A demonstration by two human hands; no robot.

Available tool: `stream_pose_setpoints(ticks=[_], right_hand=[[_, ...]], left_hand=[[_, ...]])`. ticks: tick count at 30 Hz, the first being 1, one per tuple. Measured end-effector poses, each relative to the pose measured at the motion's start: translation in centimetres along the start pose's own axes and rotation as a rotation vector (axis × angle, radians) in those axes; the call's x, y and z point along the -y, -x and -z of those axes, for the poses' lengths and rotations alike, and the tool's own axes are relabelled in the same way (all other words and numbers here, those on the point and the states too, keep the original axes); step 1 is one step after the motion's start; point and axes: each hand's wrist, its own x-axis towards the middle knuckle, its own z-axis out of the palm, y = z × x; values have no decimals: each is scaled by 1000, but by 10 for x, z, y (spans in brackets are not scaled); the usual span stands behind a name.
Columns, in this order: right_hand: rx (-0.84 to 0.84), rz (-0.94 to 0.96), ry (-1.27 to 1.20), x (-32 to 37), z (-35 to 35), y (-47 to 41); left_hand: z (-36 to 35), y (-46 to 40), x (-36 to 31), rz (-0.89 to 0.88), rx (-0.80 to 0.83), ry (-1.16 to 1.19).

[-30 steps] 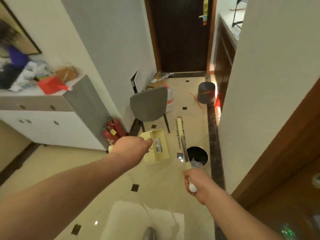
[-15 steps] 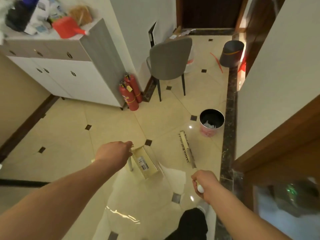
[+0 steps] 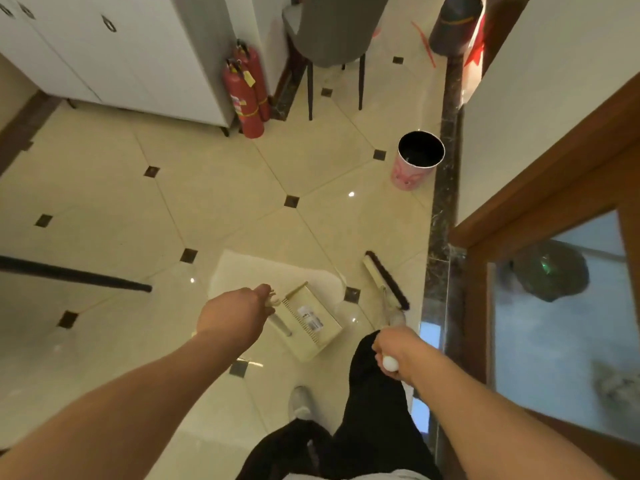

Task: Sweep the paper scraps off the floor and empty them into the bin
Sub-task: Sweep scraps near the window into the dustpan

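Note:
My left hand (image 3: 235, 315) grips the handle of a cream dustpan (image 3: 310, 323), which hangs low over the tiled floor in front of my legs. My right hand (image 3: 394, 355) is closed around the white end of a broom handle; the broom head (image 3: 386, 280) with dark bristles rests near the floor to the right of the dustpan. A pink bin (image 3: 415, 161) with a black liner stands farther ahead by the dark floor border. I cannot see its contents from here. No paper scraps show on the floor.
Two red fire extinguishers (image 3: 246, 95) stand beside a white cabinet (image 3: 104, 53) at the upper left. A grey chair (image 3: 332, 32) and a dark bin (image 3: 453, 26) are ahead. A white wall and a wooden door frame (image 3: 540, 202) close the right side.
My view has tilted down and pulled back from the pink bin. The dustpan and broom have come away from the bin, lower and closer to my legs.

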Motion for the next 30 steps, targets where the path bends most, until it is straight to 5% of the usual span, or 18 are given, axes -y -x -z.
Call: stream_pose_setpoints(ticks=[9, 21, 30], right_hand=[[189, 40, -318, -65, 37, 41], [-28, 115, -190, -124, 91, -37], [308, 37, 133, -210, -19, 40]], left_hand=[[-23, 55, -11, -44, 16, -22], [-53, 162, -38, 197, -55, 16], [-69, 273, -32, 405, -50, 53]])
